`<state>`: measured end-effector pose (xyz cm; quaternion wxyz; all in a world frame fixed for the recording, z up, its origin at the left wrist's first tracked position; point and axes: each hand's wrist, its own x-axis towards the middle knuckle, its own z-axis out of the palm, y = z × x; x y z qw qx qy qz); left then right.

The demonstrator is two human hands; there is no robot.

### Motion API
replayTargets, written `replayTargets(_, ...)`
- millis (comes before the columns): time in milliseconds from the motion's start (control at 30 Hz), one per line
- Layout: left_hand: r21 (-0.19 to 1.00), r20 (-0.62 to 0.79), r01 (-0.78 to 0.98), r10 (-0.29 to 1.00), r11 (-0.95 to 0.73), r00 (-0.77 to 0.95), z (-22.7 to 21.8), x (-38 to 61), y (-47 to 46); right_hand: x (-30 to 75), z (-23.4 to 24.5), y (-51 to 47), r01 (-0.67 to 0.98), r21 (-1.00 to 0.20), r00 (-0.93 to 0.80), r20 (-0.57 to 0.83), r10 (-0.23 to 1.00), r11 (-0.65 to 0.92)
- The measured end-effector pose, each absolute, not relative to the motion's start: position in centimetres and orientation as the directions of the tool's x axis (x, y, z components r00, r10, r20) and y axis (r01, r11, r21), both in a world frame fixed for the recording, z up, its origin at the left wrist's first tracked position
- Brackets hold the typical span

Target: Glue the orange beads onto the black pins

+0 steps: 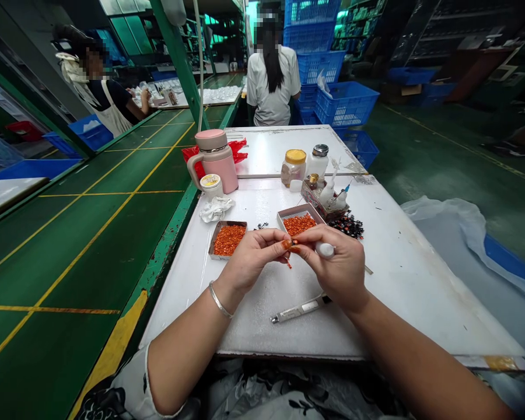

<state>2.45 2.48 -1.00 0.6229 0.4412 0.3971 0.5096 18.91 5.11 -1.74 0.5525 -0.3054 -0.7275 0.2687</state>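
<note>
Both hands meet above the near half of the table (254, 338), thumb and forefinger of the left hand (258, 251) and of the right hand (341, 262) pinching a small part (294, 242) between them; its detail is too small to tell. The two-sided pinch presumably steadies it. A white bottle (325, 251) is tucked within the right hand's fingers, probably to keep it ready without setting it down. Two trays of orange pieces, the left tray (212, 247) and the right tray (310, 208), stand just beyond the hands, and black pieces (349, 224) lie loose beside the right one; this looks arranged for short reach. A pen-like tool (297, 310) lies nearer the body. Farther back, a box (312, 199) groups small bottles, while a pink mug (221, 163) stands at the left edge, apart from the pieces. The tabletop is white, scuffed at its edges. A green belt (100, 233) with yellow lines runs along the left; two co-workers (273, 81) (109, 96) and stacked blue crates (317, 64) occupy the room beyond.
</note>
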Motion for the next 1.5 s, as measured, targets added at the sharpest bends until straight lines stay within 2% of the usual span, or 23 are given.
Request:
replayTargets(167, 0.975, -0.027, -0.214, 0.989, 0.058, 0.143, -0.9, 2.6, 2.5, 18.9, -1.7, 5.0, 0.141, -0.745, -0.199, 0.623, 0.756, 0.652)
replayTargets(333, 0.983, -0.018, -0.178, 0.99, 0.044, 0.142, -0.7, 2.7, 2.4, 18.9, -1.8, 5.0, 0.144, -0.711, -0.202, 0.66, 0.723, 0.689)
replayTargets(767, 0.979, -0.012, -0.202, 0.991, 0.039, 0.13, -0.9, 2.6, 2.4, 18.8, -1.5, 5.0, 0.17, -0.704, -0.219, 0.655, 0.723, 0.69)
replayTargets(867, 0.982, -0.017, -0.186, 0.994, 0.038, 0.11, -0.9, 2.6, 2.4, 19.8, -1.0, 5.8, 0.136, -0.777, -0.226, 0.579, 0.783, 0.614)
replayTargets(1000, 0.984, -0.037, -0.172, 0.998, 0.045, 0.046, -0.5, 2.3, 2.3, 23.6, 0.0, 8.4, 0.149, -0.909, -0.164, 0.365, 0.916, 0.389)
replayTargets(1100, 0.982, -0.034, -0.183, 0.999, 0.039, 0.029, -0.3, 1.9, 2.3, 26.9, 0.4, 10.5, 0.257, -0.938, -0.149, 0.198, 0.969, 0.231)
replayTargets(1200, 0.986, -0.031, -0.161, 0.999, 0.036, 0.037, -0.5, 1.6, 2.4, 28.7, -0.1, 11.9, 0.422, -0.894, -0.136, 0.097, 0.986, 0.146)
replayTargets(1300, 0.992, -0.012, -0.126, 0.998, 0.02, 0.058, -0.8, 1.4, 2.5, 28.9, -1.1, 12.8, 0.564, -0.817, -0.062, 0.102, 0.993, 0.119)
replayTargets(1400, 0.997, 0.049, -0.062, 0.993, -0.043, 0.105, -0.1, 1.9, 2.1, 28.7, -1.7, 13.2, 0.636, -0.768, 0.097, 0.186, 0.978, 0.083)
replayTargets(1500, 0.995, 0.086, 0.017, 0.947, -0.096, 0.311, 2.0, 3.5, 0.2, 28.4, -1.7, 13.2, 0.637, -0.766, 0.195, 0.27, 0.943, 0.087)
